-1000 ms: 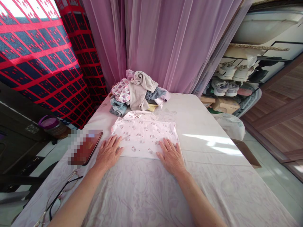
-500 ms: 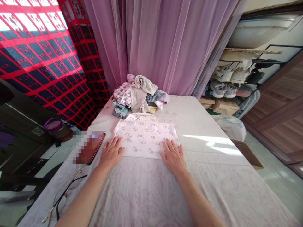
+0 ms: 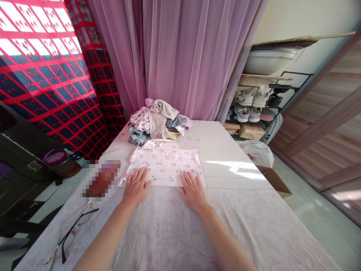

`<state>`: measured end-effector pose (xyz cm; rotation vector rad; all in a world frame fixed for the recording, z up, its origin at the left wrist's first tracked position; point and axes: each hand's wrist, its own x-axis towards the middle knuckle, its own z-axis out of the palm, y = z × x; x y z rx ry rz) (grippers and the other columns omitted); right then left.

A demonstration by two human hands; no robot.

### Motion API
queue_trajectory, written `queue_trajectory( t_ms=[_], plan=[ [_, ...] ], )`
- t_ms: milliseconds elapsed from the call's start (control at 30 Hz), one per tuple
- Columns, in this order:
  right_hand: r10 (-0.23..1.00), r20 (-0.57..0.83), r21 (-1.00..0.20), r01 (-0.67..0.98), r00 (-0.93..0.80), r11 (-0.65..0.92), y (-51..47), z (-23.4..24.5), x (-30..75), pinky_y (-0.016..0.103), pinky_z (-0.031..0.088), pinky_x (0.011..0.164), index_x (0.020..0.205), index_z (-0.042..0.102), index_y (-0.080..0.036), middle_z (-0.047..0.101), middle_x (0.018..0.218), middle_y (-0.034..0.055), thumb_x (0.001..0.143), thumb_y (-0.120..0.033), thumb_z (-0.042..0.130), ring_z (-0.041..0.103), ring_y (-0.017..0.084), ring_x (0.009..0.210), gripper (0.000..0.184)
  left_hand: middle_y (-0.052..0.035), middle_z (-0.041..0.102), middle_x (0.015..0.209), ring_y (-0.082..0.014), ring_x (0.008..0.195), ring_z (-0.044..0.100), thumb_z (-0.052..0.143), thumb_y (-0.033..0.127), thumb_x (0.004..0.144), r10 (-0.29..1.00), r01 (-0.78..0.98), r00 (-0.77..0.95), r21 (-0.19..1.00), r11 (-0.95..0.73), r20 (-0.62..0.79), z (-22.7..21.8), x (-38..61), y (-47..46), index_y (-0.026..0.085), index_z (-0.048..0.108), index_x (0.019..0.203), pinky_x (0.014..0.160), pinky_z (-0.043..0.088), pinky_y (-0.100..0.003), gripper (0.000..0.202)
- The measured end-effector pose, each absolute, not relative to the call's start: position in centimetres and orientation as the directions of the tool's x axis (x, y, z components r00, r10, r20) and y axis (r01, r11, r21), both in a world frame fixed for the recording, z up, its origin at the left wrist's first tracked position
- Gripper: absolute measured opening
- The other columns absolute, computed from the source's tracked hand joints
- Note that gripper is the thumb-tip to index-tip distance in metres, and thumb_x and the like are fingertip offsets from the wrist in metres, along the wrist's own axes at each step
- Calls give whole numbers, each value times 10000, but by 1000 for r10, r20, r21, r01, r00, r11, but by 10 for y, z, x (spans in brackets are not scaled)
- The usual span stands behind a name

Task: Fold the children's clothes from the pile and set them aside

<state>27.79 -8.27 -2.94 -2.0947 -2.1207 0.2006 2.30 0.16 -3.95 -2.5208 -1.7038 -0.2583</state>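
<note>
A pale pink child's garment (image 3: 166, 162) with a small printed pattern lies flat on the covered table, its collar-like part towards the far side. My left hand (image 3: 137, 188) rests palm down on its near left part, fingers stretched out. On the near right part lies my right hand (image 3: 193, 191), also flat with fingers apart. Some of the cloth shows beyond my left hand on the left. Behind the garment sits a heap of crumpled clothes (image 3: 159, 120), with grey, blue, yellow and printed pieces.
At left on the table lie a phone-like object (image 3: 103, 178), partly blurred out, and eyeglasses (image 3: 75, 227). A purple-lidded container (image 3: 60, 162) stands beyond the left edge. Right of the table are a shoe rack (image 3: 251, 99), a plastic bag (image 3: 259, 150) and a cardboard box (image 3: 273, 180).
My hands have come closer together on the garment. More of its cloth now shows to the left of my left hand. The view has shifted towards the right.
</note>
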Motion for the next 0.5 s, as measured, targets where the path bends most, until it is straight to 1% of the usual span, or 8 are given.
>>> queue_trajectory(
  t_ms=[100,200,333,500],
  plan=[
    [999,-1,-184,982,47,-46,-91,-29,290,550,110,1188,1506,367,-206,268,1600,75,1000,-435,340,208,248,1483,557,-109,406,1541,-294,1441,332,364,413,960,927,935,344,33,-352,147,-39,17,-1,191,425,1473,1167,264,-515,562],
    [997,-11,-177,982,71,-72,-96,-28,296,580,139,1171,1503,372,-222,261,1604,68,1002,-432,334,203,255,1484,544,-128,396,1544,-291,1445,325,367,418,961,934,942,328,30,-335,140,-38,8,-6,161,431,1465,1172,261,-503,570],
    [997,6,-170,983,75,-73,-96,-28,296,575,167,1161,1497,381,-232,271,1603,69,1005,-426,329,205,253,1482,531,-125,406,1540,-281,1438,339,373,408,961,935,943,324,31,-331,145,-37,2,-17,156,435,1458,1177,260,-499,560],
    [996,13,-151,985,83,-80,-96,-27,295,570,179,1157,1492,389,-227,284,1599,64,1005,-423,332,212,259,1479,529,-118,368,1562,-286,1450,314,388,400,965,946,948,305,55,-312,110,-30,4,-25,181,427,1468,1184,242,-505,550]
  ],
)
